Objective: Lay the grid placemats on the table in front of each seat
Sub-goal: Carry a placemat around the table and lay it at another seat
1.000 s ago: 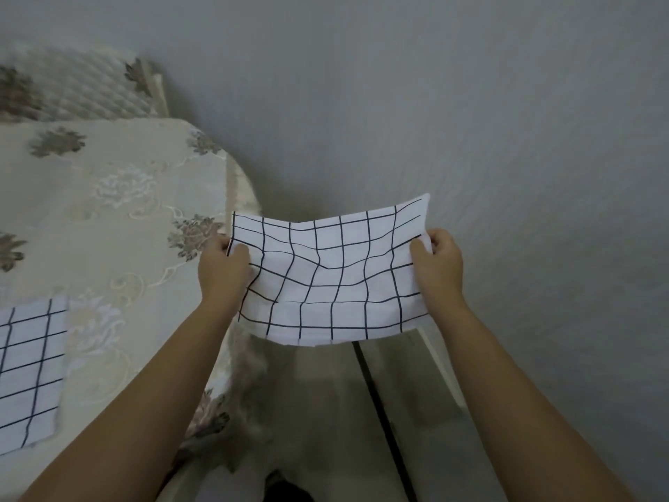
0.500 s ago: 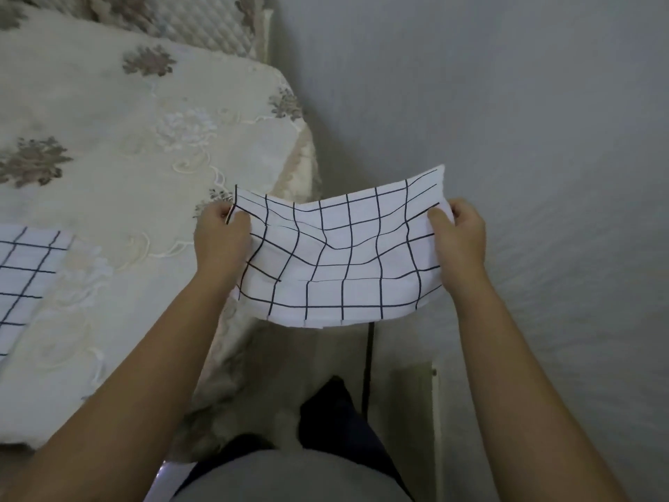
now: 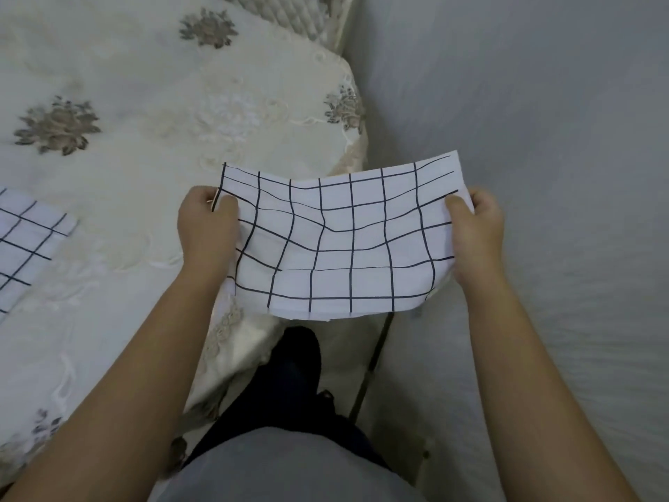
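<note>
A white placemat with a black grid (image 3: 340,240) hangs spread between my two hands, sagging in the middle, over the table's right edge and the gap beside the wall. My left hand (image 3: 208,230) pinches its left edge above the table. Its right edge is pinched by my right hand (image 3: 476,230), off the table near the wall. A second grid placemat (image 3: 25,244) lies flat on the table at the far left, partly cut off by the frame.
The table (image 3: 152,114) wears a cream embroidered cloth with flower motifs and fills the left half. A grey wall (image 3: 543,121) runs close along the right. A quilted chair back (image 3: 289,16) shows at the top. My legs stand in the narrow gap below.
The view has swung so the table now fills more of the left side. The held placemat has come closer to the table's right edge, its left end now over the cloth.
</note>
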The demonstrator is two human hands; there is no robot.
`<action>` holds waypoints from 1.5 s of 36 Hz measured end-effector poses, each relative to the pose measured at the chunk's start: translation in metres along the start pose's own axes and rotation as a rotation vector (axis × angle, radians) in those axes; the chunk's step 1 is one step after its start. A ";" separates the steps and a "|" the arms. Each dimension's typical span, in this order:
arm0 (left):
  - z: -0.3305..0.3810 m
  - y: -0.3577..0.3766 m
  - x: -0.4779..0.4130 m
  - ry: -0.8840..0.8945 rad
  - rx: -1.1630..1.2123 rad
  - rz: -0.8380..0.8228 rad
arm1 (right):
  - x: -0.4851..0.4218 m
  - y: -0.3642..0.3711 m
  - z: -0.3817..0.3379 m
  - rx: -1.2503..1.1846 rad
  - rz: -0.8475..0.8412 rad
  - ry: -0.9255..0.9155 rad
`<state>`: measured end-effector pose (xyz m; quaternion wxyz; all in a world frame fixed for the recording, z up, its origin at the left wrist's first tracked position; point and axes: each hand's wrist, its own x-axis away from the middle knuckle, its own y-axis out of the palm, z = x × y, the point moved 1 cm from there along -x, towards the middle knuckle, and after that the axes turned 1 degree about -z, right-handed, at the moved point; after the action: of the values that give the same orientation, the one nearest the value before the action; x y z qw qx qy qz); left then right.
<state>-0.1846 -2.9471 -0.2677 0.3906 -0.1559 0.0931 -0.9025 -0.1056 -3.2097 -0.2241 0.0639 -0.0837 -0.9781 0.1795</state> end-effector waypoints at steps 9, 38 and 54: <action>0.017 -0.009 -0.091 -0.032 0.057 0.185 | -0.088 0.099 -0.061 0.040 -0.218 -0.117; -0.003 -0.001 -0.115 -0.339 0.297 0.924 | -0.213 0.339 -0.112 0.253 -1.007 -0.442; 0.023 0.096 -0.089 -0.482 0.335 1.249 | -0.278 0.349 -0.129 0.306 -1.295 -0.580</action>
<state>-0.0546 -2.9478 -0.2926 0.8661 -0.2067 -0.0649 -0.4506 0.2353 -2.8960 -0.2568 -0.0935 0.5728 -0.7733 0.2553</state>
